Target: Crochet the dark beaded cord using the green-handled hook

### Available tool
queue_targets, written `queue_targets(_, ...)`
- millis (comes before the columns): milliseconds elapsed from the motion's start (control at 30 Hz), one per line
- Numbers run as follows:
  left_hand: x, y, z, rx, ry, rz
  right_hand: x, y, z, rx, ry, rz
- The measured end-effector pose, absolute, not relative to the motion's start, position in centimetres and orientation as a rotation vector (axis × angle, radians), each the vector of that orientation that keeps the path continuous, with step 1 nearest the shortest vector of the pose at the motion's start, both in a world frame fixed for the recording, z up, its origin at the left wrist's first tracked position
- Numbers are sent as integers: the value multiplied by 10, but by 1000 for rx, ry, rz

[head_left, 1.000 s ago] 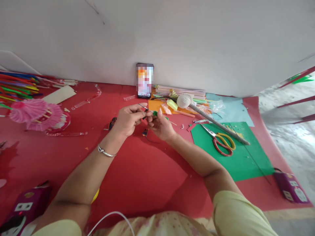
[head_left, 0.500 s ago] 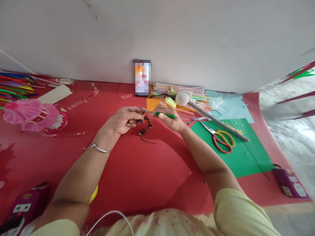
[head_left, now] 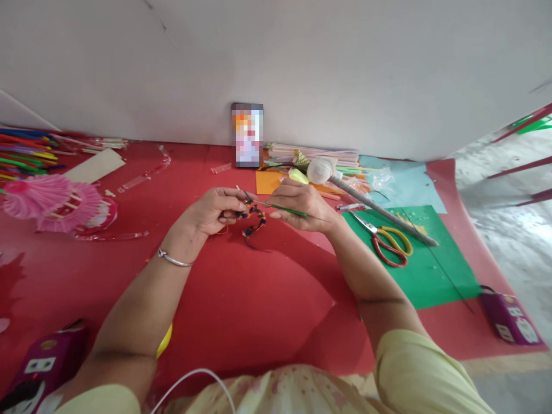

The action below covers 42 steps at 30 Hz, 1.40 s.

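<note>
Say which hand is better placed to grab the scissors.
Right. The right hand is nearer the scissors on the green sheet, though it holds a green stick; the left hand pinches the beaded strand.

Surface: red sheet-covered floor (head_left: 241, 299). Lying on it: green paper sheet (head_left: 414, 270) bearing yellow-and-red-handled scissors (head_left: 388, 241); pale blue paper sheet (head_left: 409, 187); pink paper fans (head_left: 56, 201); bundle of coloured straws (head_left: 26, 152); purple box (head_left: 506, 319).

The phone (head_left: 247, 135) screen at upper centre is blurred out. At the left edge, the coloured straws (head_left: 26, 152) are cut off. The right hand (head_left: 302, 204) hides part of the green stick (head_left: 287, 210).
</note>
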<state>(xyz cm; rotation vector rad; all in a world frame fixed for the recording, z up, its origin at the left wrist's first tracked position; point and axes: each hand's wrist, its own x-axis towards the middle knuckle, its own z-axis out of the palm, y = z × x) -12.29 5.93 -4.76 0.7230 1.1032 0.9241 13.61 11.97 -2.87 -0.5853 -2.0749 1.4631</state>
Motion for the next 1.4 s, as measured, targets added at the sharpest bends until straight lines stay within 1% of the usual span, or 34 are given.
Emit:
queue_targets(133, -124, 59, -50, 772, 1104, 932, 138, 120, -28, -533, -2031, 1590)
queue_targets(233, -116, 57, -52, 830, 1079, 984, 130, 116, -44, -515, -1924, 1680)
queue_targets(333, -105, 54, -56, 930, 1125, 1191, 111, 107, -68, -646, -1489, 1943)
queue_targets(400, -98, 53, -60, 1061, 1250, 1338, 96, 100, -79, -739, -1234, 2110)
queue_targets(467, -94, 51, -64, 1217, 1413, 1372, 83, 95, -83, -802, -1024, 2146)
queue_targets(567, -89, 47, -69, 1435, 1638, 1365, 70, 88, -79, -863, -782, 2096)
queue_targets(700, -83, 44, -70, 1523, 1747, 1390, 63, 79, -75, -790, -618, 2105)
queue_targets(767, -84, 46, -68, 1392, 1665, 1409, 63, 77, -76, -747, -616, 2121)
queue_targets(867, -95, 51, -60, 1077, 1381, 1393, 70, 82, -80, -741, -736, 2143)
queue_targets(933, -105, 53, -54, 922, 1195, 1164, 78, 92, -85, -749, -888, 2155)
queue_targets(1000, -113, 54, -48, 854, 1103, 1030, 86, 105, -91, -749, -1070, 2163)
queue_targets(1200, -116, 54, -46, 872, 1069, 861, 104, 132, -104, -653, -1447, 2026)
queue_targets(1400, -115, 55, -52, 935, 1093, 787, 115, 143, -94, -598, -1706, 1899)
